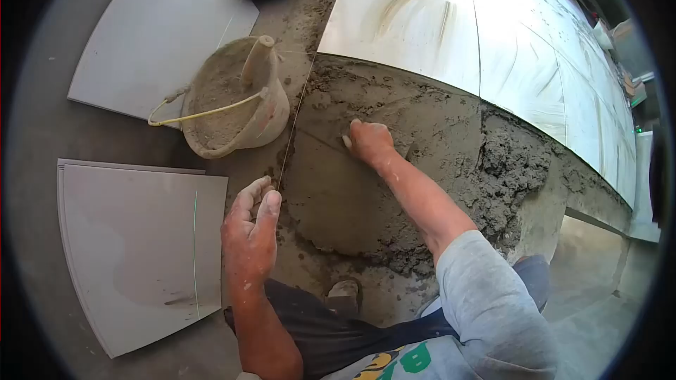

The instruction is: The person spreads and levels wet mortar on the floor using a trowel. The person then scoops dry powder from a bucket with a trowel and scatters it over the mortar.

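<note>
My right hand (372, 142) is closed low over the wet mortar bed (338, 204). What it grips, if anything, blends into the grey mortar and I cannot make it out. The bed looks smooth and damp beneath and in front of this hand, with rough lumps (503, 169) to the right. My left hand (252, 229) hovers near the left edge of the bed, fingers apart and holding nothing. A thin string (296, 116) runs along that edge. Beyond it stands a mortar-caked bucket (271, 116) with a yellow handle (204, 118), holding mortar and an upright, coated handle-like piece (255, 60).
Large, smeared white tiles (415, 21) cover the raised area at the top right. Loose tiles (141, 253) lie stacked at the left, with another tile (162, 28) above them. Below the bed, a foot (345, 292) is partly visible. A step edge (595, 218) drops away at the right.
</note>
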Available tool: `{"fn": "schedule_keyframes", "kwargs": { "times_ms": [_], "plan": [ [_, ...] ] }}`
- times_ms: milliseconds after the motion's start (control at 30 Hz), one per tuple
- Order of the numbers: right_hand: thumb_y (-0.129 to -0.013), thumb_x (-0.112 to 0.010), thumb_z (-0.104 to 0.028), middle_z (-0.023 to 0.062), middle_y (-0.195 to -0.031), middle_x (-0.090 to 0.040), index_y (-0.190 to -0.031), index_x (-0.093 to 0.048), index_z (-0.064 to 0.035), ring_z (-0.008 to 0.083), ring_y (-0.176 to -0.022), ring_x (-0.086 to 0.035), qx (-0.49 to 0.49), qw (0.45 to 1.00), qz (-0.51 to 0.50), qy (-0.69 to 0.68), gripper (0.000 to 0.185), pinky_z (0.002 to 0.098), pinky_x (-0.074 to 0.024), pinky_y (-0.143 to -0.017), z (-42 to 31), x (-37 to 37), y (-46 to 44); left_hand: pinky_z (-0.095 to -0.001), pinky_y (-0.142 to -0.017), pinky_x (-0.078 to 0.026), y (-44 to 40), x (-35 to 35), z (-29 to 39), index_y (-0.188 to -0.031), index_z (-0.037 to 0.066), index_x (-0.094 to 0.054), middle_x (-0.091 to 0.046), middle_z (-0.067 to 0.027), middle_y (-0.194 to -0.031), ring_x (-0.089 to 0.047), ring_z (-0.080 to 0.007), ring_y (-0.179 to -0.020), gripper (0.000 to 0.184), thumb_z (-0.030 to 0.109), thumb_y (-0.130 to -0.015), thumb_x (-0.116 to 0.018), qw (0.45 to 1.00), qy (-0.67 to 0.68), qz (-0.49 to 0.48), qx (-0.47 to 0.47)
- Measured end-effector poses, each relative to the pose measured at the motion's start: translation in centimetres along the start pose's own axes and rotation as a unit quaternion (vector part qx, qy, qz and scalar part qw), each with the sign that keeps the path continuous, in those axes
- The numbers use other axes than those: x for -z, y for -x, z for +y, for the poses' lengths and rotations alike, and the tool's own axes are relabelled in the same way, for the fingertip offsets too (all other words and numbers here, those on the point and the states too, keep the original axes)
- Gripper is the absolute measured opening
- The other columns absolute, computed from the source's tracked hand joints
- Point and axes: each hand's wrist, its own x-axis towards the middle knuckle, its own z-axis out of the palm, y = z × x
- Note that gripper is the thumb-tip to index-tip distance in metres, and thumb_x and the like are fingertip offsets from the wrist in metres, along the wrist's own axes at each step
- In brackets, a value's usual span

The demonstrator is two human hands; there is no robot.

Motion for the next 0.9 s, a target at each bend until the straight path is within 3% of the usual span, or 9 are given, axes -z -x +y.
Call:
{"fn": "schedule_keyframes", "kwargs": {
  "times_ms": [233,400,467,567,667,900],
  "plan": [
    [-0.088,-0.059,-0.039,0.018,-0.097,-0.069,-0.099,-0.065,-0.0019,0.0334,-0.095,-0.066,-0.109,0.992,0.056,-0.03,0.039,0.0424,-0.0519,-0.083,3.8,2.1,-1.4,-0.0319,-0.091,-0.044,0.0,-0.5,0.5,-0.124,-0.005,-0.055,-0.062,-0.0128,-0.107,-0.058,-0.0167,-0.097,0.051,0.036,-0.094,-0.057,1.0,0.028,-0.005,0.008],
    [-0.089,-0.057,-0.041,0.0204,-0.099,-0.068,-0.098,-0.066,-0.0002,0.0351,-0.096,-0.065,-0.187,0.979,0.059,-0.058,0.043,0.0452,-0.0507,-0.084,9.6,2.3,2.1,-0.0324,-0.092,-0.044,0.1,0.3,0.3,-0.125,-0.005,-0.055,-0.062,-0.0131,-0.109,-0.058,-0.018,-0.099,0.052,0.037,-0.094,-0.057,0.999,0.036,-0.018,0.01],
    [-0.088,-0.058,-0.043,0.0221,-0.098,-0.067,-0.097,-0.066,0.0007,0.037,-0.097,-0.064,-0.276,0.951,0.116,-0.072,0.045,0.0469,-0.0503,-0.083,11.7,1.4,4.9,-0.0323,-0.091,-0.045,0.1,0.5,-0.3,-0.126,-0.005,-0.054,-0.062,-0.0136,-0.112,-0.059,-0.0187,-0.101,0.052,0.037,-0.094,-0.057,0.998,0.061,-0.017,0.015],
    [-0.087,-0.058,-0.044,0.024,-0.098,-0.067,-0.097,-0.066,0.0005,0.0391,-0.097,-0.063,-0.321,0.93,0.155,-0.093,0.046,0.0482,-0.0499,-0.083,13.8,-0.8,8.4,-0.0323,-0.09,-0.045,0.3,1.4,-0.4,-0.128,-0.004,-0.053,-0.061,-0.0146,-0.115,-0.059,-0.0191,-0.101,0.053,0.037,-0.095,-0.057,0.998,0.058,-0.023,0.023],
    [-0.086,-0.059,-0.044,0.0246,-0.095,-0.067,-0.094,-0.065,0.0007,0.0412,-0.094,-0.063,-0.32,0.923,0.12,-0.18,0.046,0.049,-0.0496,-0.082,11.3,-2.8,9.3,-0.0325,-0.09,-0.045,0.7,2.1,-0.8,-0.129,-0.003,-0.052,-0.061,-0.0152,-0.116,-0.059,-0.0192,-0.101,0.052,0.037,-0.095,-0.056,0.997,0.072,-0.018,0.024],
    [-0.089,-0.056,-0.043,0.0237,-0.082,-0.066,-0.093,-0.06,-0.0003,0.041,-0.083,-0.065,-0.053,0.994,-0.035,-0.093,0.043,0.0503,-0.0507,-0.077,-0.3,-7.4,15.0,-0.032,-0.091,-0.044,1.5,1.7,0.0,-0.128,-0.003,-0.053,-0.061,-0.0151,-0.115,-0.059,-0.0193,-0.102,0.05,0.034,-0.095,-0.056,0.995,0.094,-0.011,0.023]
  ]
}}
